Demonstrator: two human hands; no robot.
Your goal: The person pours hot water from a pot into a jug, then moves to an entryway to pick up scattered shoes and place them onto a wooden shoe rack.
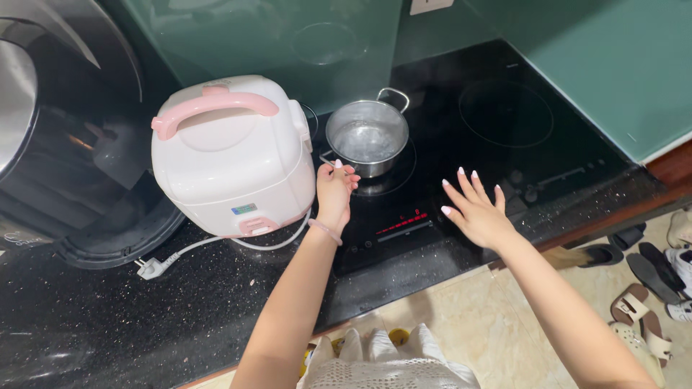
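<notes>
Your left hand (335,189) sits at the near handle of the small steel pot (367,137), fingers curled together around or against that handle; you can't quite tell from this angle whether the grip is fully clamped on it. The pot stands on the left ring of the black glass cooktop (504,115), just beyond your knuckles, round and shiny, with a thin wire loop handle on its far side and what looks like clear water inside.

Your right hand (476,209) hovers over the cooktop to the right of the red-lit control strip (405,223), fingers spread apart and holding nothing, well clear of the pot.

Just left of your left wrist stands the white rice cooker (232,155), smooth plastic with rounded corners and a pink carrying handle. Its white cord (216,245) trails along the speckled black stone bench (108,324) and ends in an unplugged plug (150,269).
</notes>
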